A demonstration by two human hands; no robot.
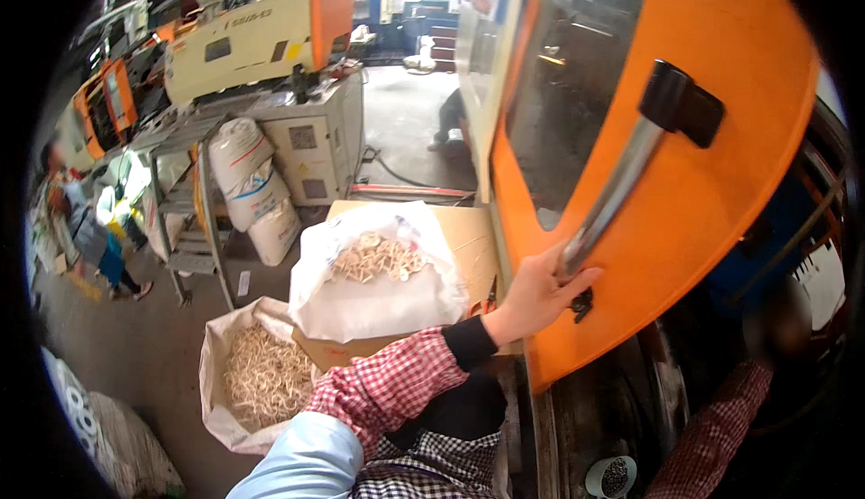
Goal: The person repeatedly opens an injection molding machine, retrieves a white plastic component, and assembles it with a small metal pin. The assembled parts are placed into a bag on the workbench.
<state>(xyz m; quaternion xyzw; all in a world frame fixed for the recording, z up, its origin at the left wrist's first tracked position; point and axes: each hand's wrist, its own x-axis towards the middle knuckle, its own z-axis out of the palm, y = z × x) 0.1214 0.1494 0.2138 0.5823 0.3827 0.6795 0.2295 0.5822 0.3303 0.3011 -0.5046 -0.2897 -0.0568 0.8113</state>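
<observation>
My left hand [533, 299] is wrapped round the lower end of a metal door handle [614, 194] with black end mounts. The handle is fixed to the orange machine door [721, 206], which has a dark window [577, 66]. My right arm reaches past the door's edge into the machine's dark inside. There my right hand [777, 323] is dark and blurred, so its fingers cannot be made out. Beside it is a white flat piece [820, 284]; whether the hand touches it I cannot tell.
A white sack of small beige parts [378, 260] lies on a cardboard box [468, 228]. Left of it stands an open sack of beige scraps [261, 377]. A cup of dark pellets [613, 478] sits low at right. Full sacks [257, 188] lean by a metal stand. Another person [95, 228] is far left.
</observation>
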